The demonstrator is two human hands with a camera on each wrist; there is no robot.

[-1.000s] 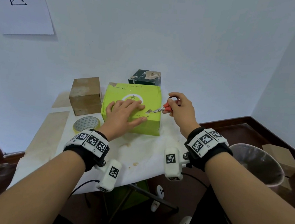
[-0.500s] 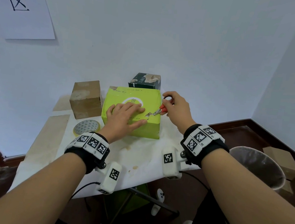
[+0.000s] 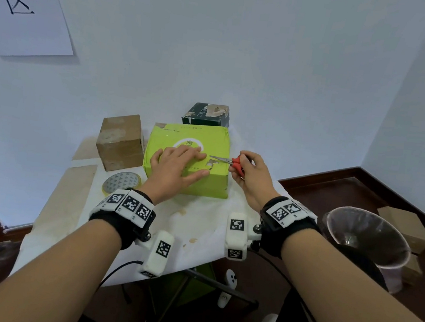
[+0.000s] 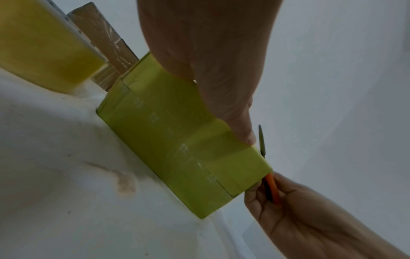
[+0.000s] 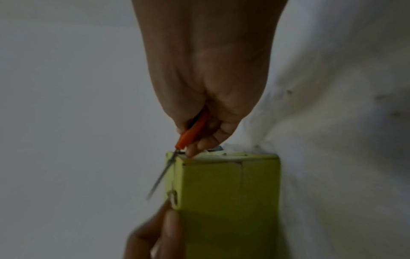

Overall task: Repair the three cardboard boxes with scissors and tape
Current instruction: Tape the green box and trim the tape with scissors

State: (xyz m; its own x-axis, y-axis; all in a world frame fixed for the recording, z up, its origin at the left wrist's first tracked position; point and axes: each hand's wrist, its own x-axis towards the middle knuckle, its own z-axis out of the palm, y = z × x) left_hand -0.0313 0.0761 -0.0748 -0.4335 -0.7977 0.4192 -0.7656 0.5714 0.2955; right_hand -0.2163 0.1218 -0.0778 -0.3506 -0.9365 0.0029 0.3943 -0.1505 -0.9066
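Left hand [image 3: 175, 168]: fingers straight, palm flat, pressing on top of green box [image 3: 211, 184] at counter [image 3: 206, 221] centre. Right hand [image 3: 249, 176]: fingers curled round the red handles of scissors [image 3: 228, 161], blades over the torn patch at the box's right edge. Tape roll [image 3: 122, 182] left of box.

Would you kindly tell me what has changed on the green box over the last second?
The right hand has drawn the scissors back from the torn spot, blades lifted off the green box. The left hand stays flat on top; the tape roll and other boxes are unmoved.
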